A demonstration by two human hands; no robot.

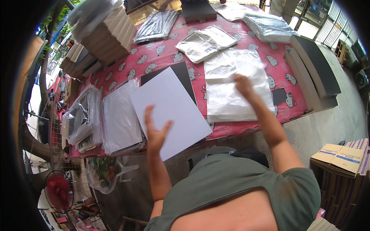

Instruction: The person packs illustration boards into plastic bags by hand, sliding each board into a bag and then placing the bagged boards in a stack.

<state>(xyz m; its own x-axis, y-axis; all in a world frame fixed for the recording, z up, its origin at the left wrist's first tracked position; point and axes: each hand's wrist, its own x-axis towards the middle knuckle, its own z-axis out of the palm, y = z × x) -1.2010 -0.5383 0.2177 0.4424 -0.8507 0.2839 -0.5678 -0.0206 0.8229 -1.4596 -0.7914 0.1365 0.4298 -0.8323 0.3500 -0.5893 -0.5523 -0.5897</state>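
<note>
A large white board [175, 111] lies slanted at the table's front edge, partly over a black board [184, 75]. My left hand [155, 133] is above its lower left part, thumb and fingers spread, gripping nothing. To the right is a stack of clear plastic bags [227, 98]. Over the middle of that stack my right hand [243, 84] is closed and slightly blurred by motion. Whether its fingers pinch some of the plastic I cannot make out. Just behind lies another pile of plastic bags [204, 42].
Plastic-wrapped boards [121, 117] lie left of the white board. Tall stacks of boards [108, 38] stand back left, black-topped stacks [316, 69] at the right edge. The tablecloth [152, 54] is pink. Cardboard boxes [339, 158] and a red fan [59, 191] stand beyond the table.
</note>
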